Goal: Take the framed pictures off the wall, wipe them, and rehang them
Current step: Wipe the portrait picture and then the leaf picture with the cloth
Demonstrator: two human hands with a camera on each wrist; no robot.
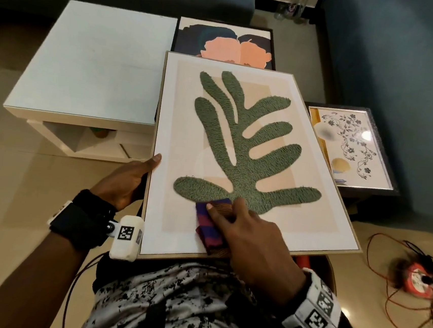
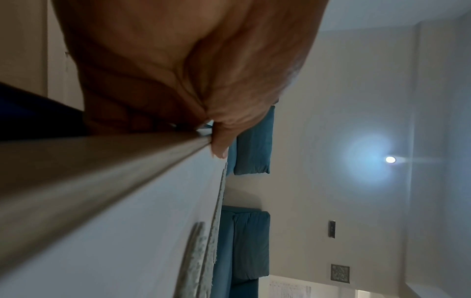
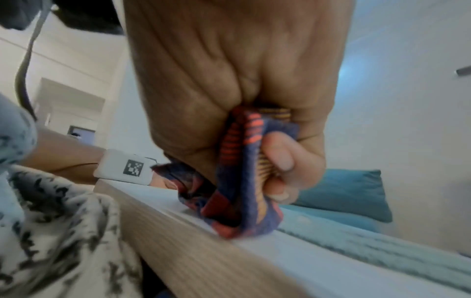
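A large framed picture (image 1: 320, 197) with a green leaf shape lies tilted across my lap, its near edge against my body. My left hand (image 1: 132, 179) grips its left frame edge (image 2: 107, 161), thumb on the front. My right hand (image 1: 241, 227) holds a folded purple, red and orange striped cloth (image 1: 207, 229) and presses it on the picture's lower part, just below the leaf's stem. In the right wrist view the fingers (image 3: 285, 157) curl round the cloth (image 3: 242, 181) near the wooden frame rail (image 3: 193, 260).
A white low table (image 1: 92, 70) stands at the left. A dark-framed picture of two faces (image 1: 221, 44) lies behind the big one. A silver-framed floral picture (image 1: 352, 142) rests at the right. Orange cables and a red reel (image 1: 418, 281) lie on the floor. Blue sofas surround.
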